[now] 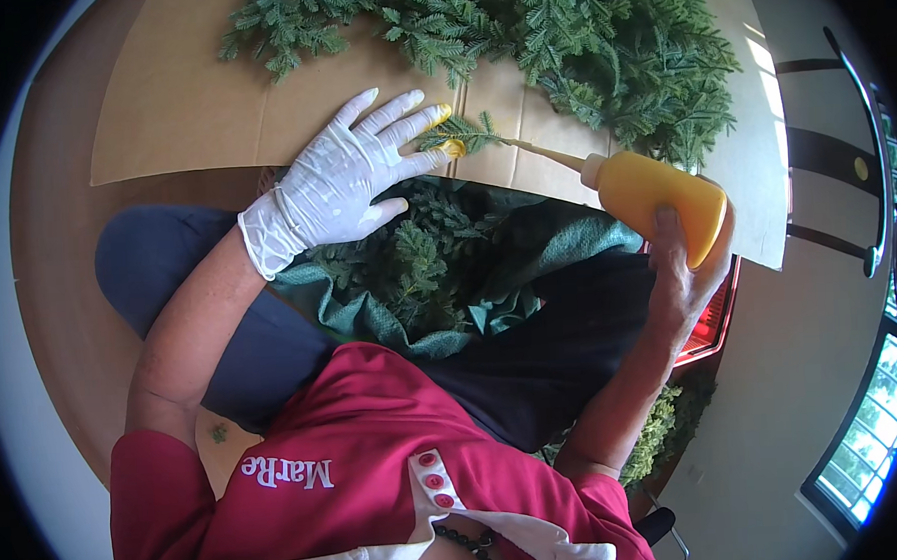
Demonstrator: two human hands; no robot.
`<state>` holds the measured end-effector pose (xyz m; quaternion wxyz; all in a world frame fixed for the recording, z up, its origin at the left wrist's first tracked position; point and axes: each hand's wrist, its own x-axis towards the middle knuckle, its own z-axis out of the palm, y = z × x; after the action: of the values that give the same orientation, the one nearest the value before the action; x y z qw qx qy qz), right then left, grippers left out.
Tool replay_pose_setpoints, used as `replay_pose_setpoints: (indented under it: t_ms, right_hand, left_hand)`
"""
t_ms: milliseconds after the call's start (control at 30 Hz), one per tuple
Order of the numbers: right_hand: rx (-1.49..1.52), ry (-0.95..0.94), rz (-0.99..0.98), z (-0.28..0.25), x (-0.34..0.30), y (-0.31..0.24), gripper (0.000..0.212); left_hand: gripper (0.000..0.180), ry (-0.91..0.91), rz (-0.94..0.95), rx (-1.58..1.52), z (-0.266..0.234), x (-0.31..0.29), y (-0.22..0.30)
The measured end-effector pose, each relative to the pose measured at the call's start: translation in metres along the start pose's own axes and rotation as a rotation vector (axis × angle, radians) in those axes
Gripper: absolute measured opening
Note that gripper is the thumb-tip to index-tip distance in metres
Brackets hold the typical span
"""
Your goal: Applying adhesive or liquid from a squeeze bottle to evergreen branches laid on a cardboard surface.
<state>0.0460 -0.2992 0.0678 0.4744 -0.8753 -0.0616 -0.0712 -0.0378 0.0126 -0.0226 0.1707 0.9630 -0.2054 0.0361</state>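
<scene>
My left hand (342,180), in a thin white glove with yellow-stained fingertips, lies flat at the near edge of a cardboard sheet (201,121), fingers spread. A small green fir sprig (472,134) lies by its fingertips; whether the fingers press on it I cannot tell. My bare right hand (684,280) is wrapped round a yellow squeeze bottle (660,201), tilted with its long thin nozzle (548,153) pointing left. The nozzle's tip is at the cut end of the sprig.
A heap of fir sprigs (599,53) covers the far side of the cardboard. Between my legs, a green woven sack (345,310) holds more sprigs (422,256). A red plastic crate (709,327) stands below the board at right, with a metal-framed chair (875,151) beyond.
</scene>
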Motion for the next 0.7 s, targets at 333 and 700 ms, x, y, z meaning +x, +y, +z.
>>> replay_pose_setpoints:
  t_ms: [333, 700]
  right_hand:
    - [0.045, 0.020, 0.017, 0.001, -0.001, 0.000, 0.053]
    - [0.376, 0.087, 0.129, -0.015, -0.003, 0.015, 0.036]
  left_hand:
    - [0.066, 0.002, 0.005, 0.003, 0.001, 0.001, 0.000]
    - [0.049, 0.162, 0.046, 0.022, 0.008, 0.012, 0.008]
